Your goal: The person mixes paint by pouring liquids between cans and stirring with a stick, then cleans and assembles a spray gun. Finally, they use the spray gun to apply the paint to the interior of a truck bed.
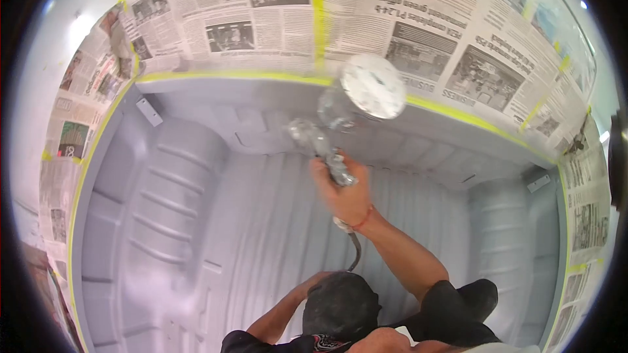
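Note:
My right hand (348, 197) is wrapped round the grip of a spray gun (313, 137), blurred by motion, above the ribbed floor of a grey truck bed (268, 216). A paint cup (373, 88) with a whitish, paint-smeared top sits on the gun, in front of the bed's far wall. From below the grip, an air hose (355, 252) runs down behind a dark rounded thing (341, 307). My left hand (313, 284) is low in view, mostly hidden by that dark thing; its fingers do not show.
Newspaper sheets (261, 33) cover the surfaces around the bed, edged with yellow masking tape (235, 74). Rounded wheel housings stand on the left (173, 189) and the right (504, 222). The far wall (261, 114) rises just beyond the gun.

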